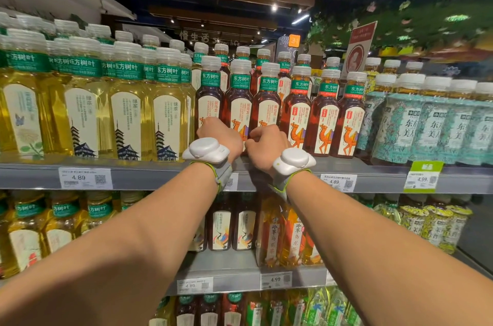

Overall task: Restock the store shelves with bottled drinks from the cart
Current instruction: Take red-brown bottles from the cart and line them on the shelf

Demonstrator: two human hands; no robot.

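With left hand (pixel 219 136) and right hand (pixel 266 148) gripping dark tea bottles (pixel 268 109), we seat bases flat, labels forward.

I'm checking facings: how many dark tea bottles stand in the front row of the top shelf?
6, left to right: first, second, third, fourth, fifth, sixth. The left hand and right hand partly hide the first three; more stand behind.

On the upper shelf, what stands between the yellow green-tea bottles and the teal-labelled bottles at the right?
A row of dark tea bottles with camel labels fills that stretch, as the head view shows.
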